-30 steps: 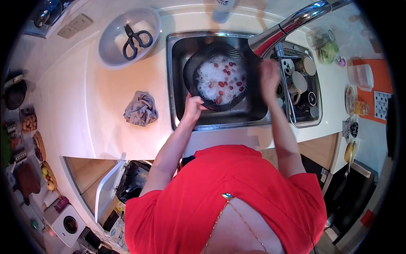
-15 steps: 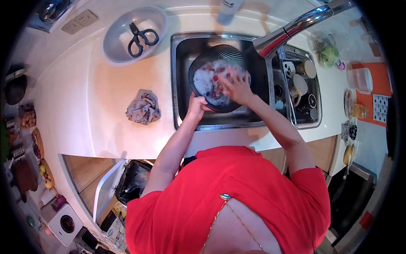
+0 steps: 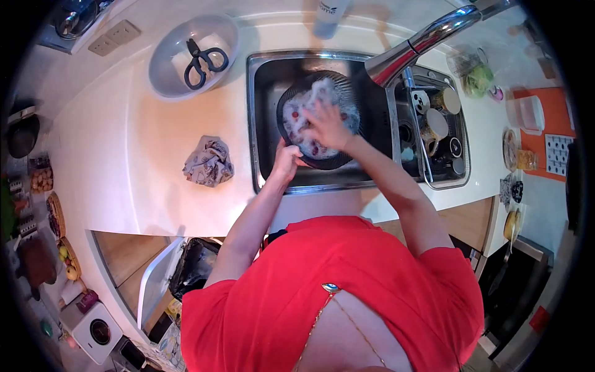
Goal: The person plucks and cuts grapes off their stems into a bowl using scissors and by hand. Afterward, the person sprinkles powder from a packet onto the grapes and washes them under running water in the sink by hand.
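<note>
A dark ribbed bowl [image 3: 330, 163] is tilted inside the sink's left basin. White foam [image 3: 323, 90] and small round red pieces, perhaps fruit, are in it; the foam covers most of them. At the bowl's near left rim, my left hand [image 3: 287, 161] is closed, with the thumb over the edge. My right hand [image 3: 330, 127] reaches into the bowl from the right, its fingers spread over the foam and red pieces, slightly blurred. The fingertips are partly lost in the foam.
The metal faucet [image 3: 396, 62] slants over the basin's right side. Cups stand in a drying rack [image 3: 466, 167] at right. Left on the counter are a crumpled patterned cloth [image 3: 209, 162] and a translucent basin [image 3: 162, 68] holding black-handled scissors [image 3: 197, 65]. A bottle [image 3: 326, 18] stands behind the sink.
My right hand has moved left and slightly down over the bowl's contents. Foam has piled up toward the far side, and fewer red pieces show. My left hand keeps its hold on the rim.
</note>
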`<state>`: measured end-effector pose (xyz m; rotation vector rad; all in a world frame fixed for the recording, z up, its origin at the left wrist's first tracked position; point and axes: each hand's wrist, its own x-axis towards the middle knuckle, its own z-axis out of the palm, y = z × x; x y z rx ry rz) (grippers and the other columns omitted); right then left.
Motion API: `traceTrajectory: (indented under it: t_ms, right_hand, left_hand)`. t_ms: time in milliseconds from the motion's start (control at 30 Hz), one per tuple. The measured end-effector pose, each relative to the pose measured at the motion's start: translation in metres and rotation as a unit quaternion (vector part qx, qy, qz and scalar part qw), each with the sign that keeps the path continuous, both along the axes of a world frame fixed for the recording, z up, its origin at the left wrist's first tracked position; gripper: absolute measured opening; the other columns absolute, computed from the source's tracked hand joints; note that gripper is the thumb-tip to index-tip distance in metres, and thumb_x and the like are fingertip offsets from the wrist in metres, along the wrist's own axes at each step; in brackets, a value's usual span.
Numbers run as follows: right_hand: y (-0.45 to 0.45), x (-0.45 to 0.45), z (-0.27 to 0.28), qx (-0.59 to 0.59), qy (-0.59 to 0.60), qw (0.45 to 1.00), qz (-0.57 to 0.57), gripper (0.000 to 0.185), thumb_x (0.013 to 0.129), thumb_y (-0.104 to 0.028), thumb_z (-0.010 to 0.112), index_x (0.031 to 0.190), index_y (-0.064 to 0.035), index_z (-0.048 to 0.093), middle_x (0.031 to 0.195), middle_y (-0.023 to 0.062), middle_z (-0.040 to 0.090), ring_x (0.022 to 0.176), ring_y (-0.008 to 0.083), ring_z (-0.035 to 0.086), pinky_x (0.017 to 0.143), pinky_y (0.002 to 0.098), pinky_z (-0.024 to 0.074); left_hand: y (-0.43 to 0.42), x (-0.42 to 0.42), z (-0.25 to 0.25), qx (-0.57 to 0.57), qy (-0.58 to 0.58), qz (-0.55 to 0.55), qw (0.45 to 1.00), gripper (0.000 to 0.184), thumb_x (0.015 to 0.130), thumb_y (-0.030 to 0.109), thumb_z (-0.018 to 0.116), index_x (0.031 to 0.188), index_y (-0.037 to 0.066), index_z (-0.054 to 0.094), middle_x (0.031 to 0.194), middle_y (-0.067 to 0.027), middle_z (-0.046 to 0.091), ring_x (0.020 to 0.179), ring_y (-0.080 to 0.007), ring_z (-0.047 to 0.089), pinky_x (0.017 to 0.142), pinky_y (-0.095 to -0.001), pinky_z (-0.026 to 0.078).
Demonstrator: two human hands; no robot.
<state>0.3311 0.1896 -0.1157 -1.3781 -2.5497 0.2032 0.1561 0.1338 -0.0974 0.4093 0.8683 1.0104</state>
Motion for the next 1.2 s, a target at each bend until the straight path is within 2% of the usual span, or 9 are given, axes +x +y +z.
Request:
traceTrajectory:
  t_ms: [133, 333, 467, 567, 667, 733, 800, 1067, 1200]
  right_hand:
    - [-0.018, 0.014, 0.038, -0.149, -0.040, 0.981, 0.119, 0.053, 0.086, -0.045, 0.045, 0.135, -0.0274, 0.035, 0.139, 0.0165, 0.029, 0.128, 0.0432, 0.023, 0.098, 0.0646, 0.0188]
    - [0.011, 0.002, 0.015, 0.040, -0.031, 0.998, -0.049, 0.047, 0.085, -0.038, 0.051, 0.130, -0.0277, 0.041, 0.141, 0.0119, 0.029, 0.134, 0.0392, 0.012, 0.102, 0.0616, 0.0142]
    - [-0.023, 0.020, 0.044, -0.085, -0.054, 0.977, 0.186, 0.057, 0.081, -0.038, 0.056, 0.134, -0.0284, 0.037, 0.146, 0.0144, 0.016, 0.134, 0.0414, 0.012, 0.101, 0.0639, 0.0138]
    - [0.002, 0.043, 0.034, 0.014, -0.009, 1.000, 0.012, 0.066, 0.077, -0.041, 0.059, 0.136, -0.0277, 0.033, 0.146, 0.0182, 0.013, 0.134, 0.0427, 0.010, 0.097, 0.0672, 0.0170]
    - [0.009, 0.003, 0.023, -0.004, -0.048, 0.998, -0.026, 0.067, 0.077, -0.044, 0.058, 0.137, -0.0268, 0.032, 0.146, 0.0195, 0.012, 0.133, 0.0431, 0.010, 0.097, 0.0670, 0.0174]
    - [-0.008, -0.014, 0.035, -0.060, -0.109, 0.992, 0.000, 0.066, 0.079, -0.047, 0.055, 0.137, -0.0267, 0.031, 0.146, 0.0188, 0.012, 0.133, 0.0437, 0.010, 0.100, 0.0653, 0.0151]
    - [-0.021, -0.004, 0.032, -0.124, -0.030, 0.977, 0.171, 0.065, 0.079, -0.050, 0.054, 0.136, -0.0270, 0.033, 0.145, 0.0184, 0.015, 0.131, 0.0429, 0.017, 0.099, 0.0653, 0.0151]
    - [0.001, -0.004, 0.030, 0.010, -0.028, 0.999, -0.013, 0.071, 0.078, -0.051, 0.055, 0.137, -0.0205, 0.031, 0.145, 0.0199, 0.014, 0.133, 0.0420, 0.014, 0.100, 0.0634, 0.0145]
    - [-0.029, 0.001, 0.036, -0.095, -0.078, 0.978, 0.168, 0.061, 0.081, -0.045, 0.055, 0.136, -0.0274, 0.034, 0.146, 0.0192, 0.012, 0.133, 0.0420, 0.014, 0.103, 0.0612, 0.0120]
  left_hand:
    - [0.000, -0.010, -0.014, 0.002, -0.030, 0.045, 0.999, 0.072, 0.053, 0.002, 0.045, 0.125, 0.003, 0.037, 0.110, -0.0115, 0.052, 0.098, -0.0271, 0.056, 0.065, -0.0394, 0.056]
    - [0.000, -0.001, 0.018, -0.015, -0.011, -0.008, 1.000, 0.072, 0.052, 0.002, 0.045, 0.124, 0.004, 0.038, 0.110, -0.0118, 0.052, 0.098, -0.0274, 0.056, 0.070, -0.0427, 0.056]
    - [0.002, -0.007, 0.001, -0.040, -0.030, 0.050, 0.998, 0.069, 0.054, 0.002, 0.047, 0.122, 0.003, 0.038, 0.106, -0.0134, 0.054, 0.092, -0.0294, 0.059, 0.062, -0.0414, 0.057]
    - [0.000, -0.002, 0.000, -0.028, -0.050, 0.023, 0.998, 0.067, 0.055, 0.003, 0.048, 0.122, 0.000, 0.038, 0.102, -0.0143, 0.056, 0.082, -0.0286, 0.062, 0.060, -0.0392, 0.057]
    - [-0.002, 0.000, 0.023, -0.038, -0.001, -0.004, 0.999, 0.068, 0.054, 0.004, 0.048, 0.122, 0.000, 0.040, 0.103, -0.0137, 0.056, 0.082, -0.0275, 0.062, 0.060, -0.0365, 0.057]
    - [-0.001, -0.002, 0.011, -0.017, -0.016, -0.031, 0.999, 0.070, 0.053, 0.004, 0.048, 0.122, 0.001, 0.040, 0.103, -0.0120, 0.056, 0.086, -0.0253, 0.061, 0.058, -0.0327, 0.056]
    - [-0.002, -0.003, 0.006, -0.029, -0.023, 0.051, 0.998, 0.070, 0.053, 0.004, 0.047, 0.123, 0.001, 0.040, 0.104, -0.0112, 0.056, 0.090, -0.0247, 0.060, 0.060, -0.0341, 0.056]
    - [-0.002, 0.002, 0.011, -0.031, -0.098, 0.015, 0.995, 0.069, 0.057, 0.000, 0.045, 0.125, 0.004, 0.034, 0.103, -0.0138, 0.052, 0.082, -0.0306, 0.060, 0.059, -0.0462, 0.057]
    - [0.000, -0.008, -0.019, -0.028, -0.089, 0.042, 0.995, 0.072, 0.058, 0.001, 0.045, 0.128, 0.004, 0.031, 0.109, -0.0154, 0.050, 0.090, -0.0337, 0.058, 0.061, -0.0487, 0.057]
